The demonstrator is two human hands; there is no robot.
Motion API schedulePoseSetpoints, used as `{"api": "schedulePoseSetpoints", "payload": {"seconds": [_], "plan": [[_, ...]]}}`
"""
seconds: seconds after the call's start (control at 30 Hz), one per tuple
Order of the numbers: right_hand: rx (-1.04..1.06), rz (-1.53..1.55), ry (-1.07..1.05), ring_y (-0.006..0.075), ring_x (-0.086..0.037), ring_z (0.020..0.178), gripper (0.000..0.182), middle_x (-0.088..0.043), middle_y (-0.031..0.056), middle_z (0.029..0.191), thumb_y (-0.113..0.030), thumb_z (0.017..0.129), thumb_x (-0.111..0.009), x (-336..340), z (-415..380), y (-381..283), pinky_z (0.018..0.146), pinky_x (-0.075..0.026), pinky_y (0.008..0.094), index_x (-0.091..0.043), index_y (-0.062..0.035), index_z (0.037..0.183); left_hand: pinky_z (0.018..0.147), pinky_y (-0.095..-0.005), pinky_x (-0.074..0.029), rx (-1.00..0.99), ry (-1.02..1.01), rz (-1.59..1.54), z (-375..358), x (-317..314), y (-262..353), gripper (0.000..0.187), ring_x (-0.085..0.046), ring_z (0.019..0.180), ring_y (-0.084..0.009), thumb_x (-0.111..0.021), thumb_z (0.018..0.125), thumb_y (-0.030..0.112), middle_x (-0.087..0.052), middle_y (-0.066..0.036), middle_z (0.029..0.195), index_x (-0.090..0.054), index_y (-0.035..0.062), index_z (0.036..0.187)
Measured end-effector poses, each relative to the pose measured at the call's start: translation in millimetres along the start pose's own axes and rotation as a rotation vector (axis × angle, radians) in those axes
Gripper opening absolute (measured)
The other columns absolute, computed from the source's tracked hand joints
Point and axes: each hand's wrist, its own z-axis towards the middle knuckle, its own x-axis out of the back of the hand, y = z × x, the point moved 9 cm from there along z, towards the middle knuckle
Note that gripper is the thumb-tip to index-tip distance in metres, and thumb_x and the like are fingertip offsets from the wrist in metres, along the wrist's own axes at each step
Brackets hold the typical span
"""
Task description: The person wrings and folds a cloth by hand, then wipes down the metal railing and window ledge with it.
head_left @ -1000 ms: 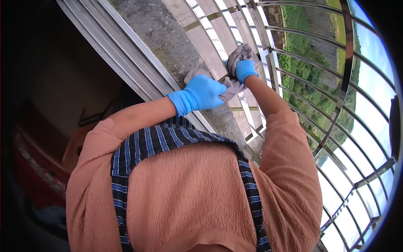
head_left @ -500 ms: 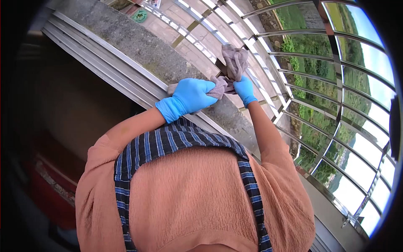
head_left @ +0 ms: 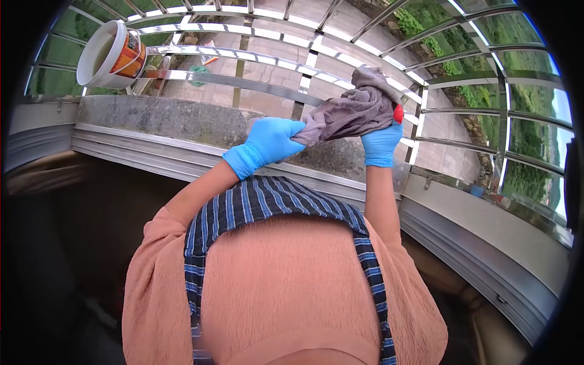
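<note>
A greyish-purple cloth (head_left: 353, 112) stretches, partly twisted, between my two blue-gloved hands over the window ledge. My left hand (head_left: 267, 141) is closed around its left end, with a bit of cloth sticking out behind the knuckles. The cloth's bunched right part lies in my right hand (head_left: 382, 145), whose fingers are mostly hidden behind the folds. Something small and red (head_left: 398, 114) shows at the fingers of that hand. Below the cloth runs the rough concrete ledge (head_left: 182, 121).
A white bucket (head_left: 97, 58) with an orange label stands on the metal bars at the left. Shiny railings (head_left: 267, 64) surround the ledge, with paved ground far below. The aluminium window track (head_left: 152, 143) runs in front of my body.
My right hand has moved right, away from the left, and the cloth is now spread longer between them. The view has turned left, bringing the bucket into sight.
</note>
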Motion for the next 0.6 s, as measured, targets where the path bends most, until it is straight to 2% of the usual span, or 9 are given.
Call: {"api": "schedulePoseSetpoints", "payload": {"seconds": [0.07,0.17,0.2,0.3,0.33,0.43,0.5,0.57,0.6], "plan": [[-0.002,-0.003,0.02,0.0337,-0.044,0.127,0.057,-0.045,0.0147,0.14,-0.04,0.092,-0.05,-1.6,1.0,13.3,0.109,-0.031,0.052,-0.044,-0.0042,0.135,0.075,-0.0424,-0.051,-0.016,-0.228,0.044,-5.1,-37.7,-17.7,0.042,-0.064,0.085,-0.0334,-0.064,0.08,0.039,-0.066,-0.015,0.091,-0.062,0.0109,0.11],[-0.058,0.049,0.042,0.0359,-0.043,0.126,0.06,-0.045,0.0176,0.138,-0.038,0.09,-0.054,-15.5,-2.3,39.6,0.108,-0.032,0.0528,-0.041,-0.0007,0.135,0.079,-0.0433,-0.05,-0.127,-0.468,0.081,-17.2,-62.6,-24.4,0.047,-0.063,0.089,-0.0347,-0.062,0.083,0.043,-0.065,-0.018,0.094,-0.06,0.0085,0.114],[-0.083,0.041,0.03,0.0359,-0.043,0.127,0.06,-0.045,0.0176,0.138,-0.038,0.09,-0.054,-20.6,-2.3,47.7,0.109,-0.032,0.0524,-0.041,-0.0005,0.135,0.082,-0.0364,-0.049,-0.085,-0.331,-0.067,-13.6,-49.5,-25.8,0.045,-0.063,0.092,-0.0331,-0.06,0.088,0.036,-0.065,-0.018,0.097,-0.059,0.0026,0.118],[-0.17,0.067,0.045,0.0356,-0.043,0.127,0.059,-0.045,0.0173,0.138,-0.036,0.089,-0.054,-32.2,-3.7,70.8,0.109,-0.031,0.0513,-0.041,-0.0007,0.135,0.082,-0.0342,-0.049,0.305,0.121,-0.399,4.7,-11.6,-82.5,0.037,-0.065,0.091,-0.0273,-0.06,0.09,0.031,-0.067,-0.015,0.1,-0.062,0.0038,0.115],[-0.203,0.087,0.045,0.0355,-0.043,0.127,0.059,-0.045,0.0173,0.138,-0.035,0.089,-0.055,-35.5,-3.8,77.3,0.109,-0.031,0.0512,-0.041,-0.0007,0.135,0.085,-0.0307,-0.048,0.465,0.214,-0.651,3.9,-23.7,-126.6,0.03,-0.065,0.093,-0.0218,-0.06,0.091,0.023,-0.068,-0.012,0.104,-0.064,0.0024,0.112],[-0.341,0.293,-0.103,0.0351,-0.043,0.126,0.059,-0.045,0.0174,0.137,-0.034,0.088,-0.055,-68.0,-4.6,97.5,0.108,-0.032,0.0513,-0.041,-0.0012,0.135,0.087,-0.0313,-0.049,0.57,0.318,-1.044,22.0,-15.3,-158.9,0.026,-0.065,0.094,-0.0205,-0.06,0.091,0.019,-0.068,-0.008,0.101,-0.065,0.0032,0.111],[-0.447,0.545,-0.266,0.0354,-0.044,0.126,0.059,-0.045,0.0173,0.137,-0.034,0.087,-0.055,-96.9,-7.8,106.6,0.108,-0.033,0.0515,-0.041,-0.0015,0.135,0.092,-0.0331,-0.049,0.583,0.223,-1.391,33.3,-30.0,-151.5,0.034,-0.062,0.1,-0.021,-0.052,0.095,0.022,-0.064,-0.007,0.109,-0.056,0.004,0.123],[-0.408,0.246,-0.218,0.03,-0.047,0.124,0.052,-0.05,0.014,0.134,-0.04,0.091,-0.051,-91.0,2.2,117.0,0.108,-0.033,0.048,-0.049,-0.007,0.131,0.095,-0.0336,-0.047,0.623,0.092,-1.781,39.1,-55.1,-142.3,0.039,-0.059,0.106,-0.0203,-0.046,0.098,0.024,-0.059,-0.007,0.119,-0.048,0.0041,0.132],[-0.421,0.141,-0.116,0.029,-0.049,0.122,0.05,-0.052,0.0135,0.132,-0.039,0.091,-0.053,-85.0,8.3,122.7,0.108,-0.034,0.0472,-0.051,-0.007,0.129,0.105,-0.0357,-0.039,0.543,-0.041,-1.662,35.1,-77.0,-163.5,0.045,-0.048,0.122,-0.0222,-0.04,0.1,0.025,-0.046,-0.009,0.137,-0.036,0.0065,0.141]]}}
